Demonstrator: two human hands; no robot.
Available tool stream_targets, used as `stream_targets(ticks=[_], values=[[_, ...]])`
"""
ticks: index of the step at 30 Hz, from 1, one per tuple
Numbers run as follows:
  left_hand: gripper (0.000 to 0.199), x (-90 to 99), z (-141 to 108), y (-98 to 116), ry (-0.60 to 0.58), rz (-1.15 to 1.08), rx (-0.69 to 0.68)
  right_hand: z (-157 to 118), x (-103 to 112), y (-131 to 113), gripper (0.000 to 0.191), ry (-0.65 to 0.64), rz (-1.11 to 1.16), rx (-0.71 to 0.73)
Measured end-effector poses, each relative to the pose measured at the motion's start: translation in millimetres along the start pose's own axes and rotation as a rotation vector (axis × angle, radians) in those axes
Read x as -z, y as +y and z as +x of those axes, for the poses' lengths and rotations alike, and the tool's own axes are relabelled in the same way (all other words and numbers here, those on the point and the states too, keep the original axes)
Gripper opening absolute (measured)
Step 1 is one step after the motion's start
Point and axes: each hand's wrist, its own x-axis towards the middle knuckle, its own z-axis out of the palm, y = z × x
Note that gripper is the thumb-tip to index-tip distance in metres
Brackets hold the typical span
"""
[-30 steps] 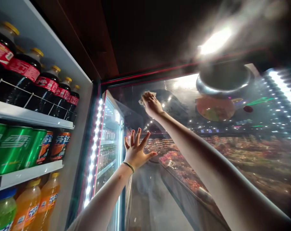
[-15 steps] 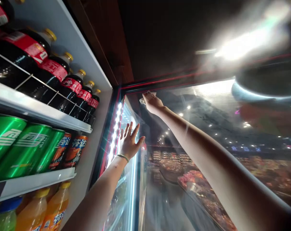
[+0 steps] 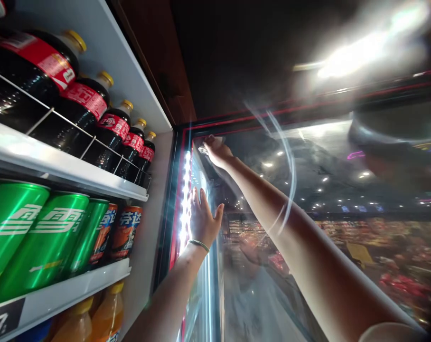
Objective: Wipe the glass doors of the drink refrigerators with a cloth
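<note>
My right hand is raised to the upper left corner of a glass door. It presses a crumpled pale cloth on the glass, just under the dark frame. Lower and to the left, my left hand rests with spread fingers against the door near its lit edge, holding nothing. A thin band circles the left wrist. Reflections of lights and store displays show in the glass, with a curved bright streak across it.
Left of the door is a fridge interior with cola bottles behind a wire rail. Green cans and orange cans stand on the white shelf below. Orange drink bottles are lower still. A bright lamp glows overhead.
My right hand, with the cloth, has shifted slightly left along the top of the glass. The view has moved a little, and my left hand appears slightly lower and further right.
</note>
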Motion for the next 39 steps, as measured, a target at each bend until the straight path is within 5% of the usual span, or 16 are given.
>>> stream_targets(ticks=[2,5,9,13,16,20,23,28,31,35,39], values=[[0.085,4.4,-2,-3,-0.059,0.013,-0.023,-15,-11,-16,0.044,-0.045,0.045,0.099],[0.087,10.3,-2,-1,-0.148,0.042,-0.009,-43,-5,-2,0.046,-0.069,0.066,0.204],[0.083,16.4,0,9,-0.211,0.076,0.054,-29,13,21,0.043,0.014,0.001,0.051],[0.084,20.5,1,12,-0.241,0.068,0.07,-7,-6,-19,0.047,-0.015,0.031,-0.048],[0.085,21.4,1,12,-0.262,0.064,0.077,-35,-16,-36,0.05,-0.096,0.099,0.099],[0.085,18.8,1,11,-0.256,0.078,0.061,-72,3,5,0.055,-0.081,0.077,0.143],[0.084,16.3,1,10,-0.233,0.121,0.036,-58,14,20,0.054,0.013,0.027,0.004],[0.084,15.5,1,5,-0.207,0.149,-0.004,-54,-4,-19,0.058,-0.088,0.072,0.098],[0.085,14.9,0,3,-0.191,0.128,0.0,-99,11,5,0.059,-0.133,0.071,0.126],[0.085,14.9,-1,4,-0.192,0.094,-0.004,-141,54,70,0.063,-0.033,0.007,-0.139],[0.075,17.5,1,5,-0.211,0.082,-0.069,-127,45,60,0.063,0.027,0.012,-0.254]])
